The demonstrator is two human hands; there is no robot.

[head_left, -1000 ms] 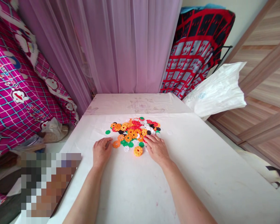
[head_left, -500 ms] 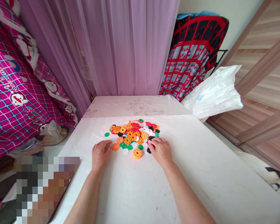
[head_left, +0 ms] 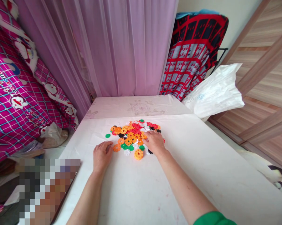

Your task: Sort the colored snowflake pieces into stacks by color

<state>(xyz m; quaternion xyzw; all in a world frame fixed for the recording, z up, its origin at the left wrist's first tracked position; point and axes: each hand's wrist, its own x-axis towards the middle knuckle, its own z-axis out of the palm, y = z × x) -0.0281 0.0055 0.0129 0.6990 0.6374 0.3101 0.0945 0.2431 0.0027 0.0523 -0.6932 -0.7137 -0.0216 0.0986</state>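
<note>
Hanging at the far side, a purple curtain (head_left: 129, 50) backs a pale counter (head_left: 192, 165). On it spreads a heap of notched discs (head_left: 130, 135): orange, red, green, white, black. Just left, the left hand (head_left: 101, 157) has loosely curled fingers (head_left: 103, 144); the right hand (head_left: 155, 142) bends over the heap's right side. Whether either grips a disc, I cannot tell.

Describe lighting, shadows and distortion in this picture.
Head view: diffuse light, with a faint shadow beside the left forearm; head view: the wood-grain panels slant, suggesting wide-angle stretch; head view: coarse pixelation masks part of the lower left.
</note>
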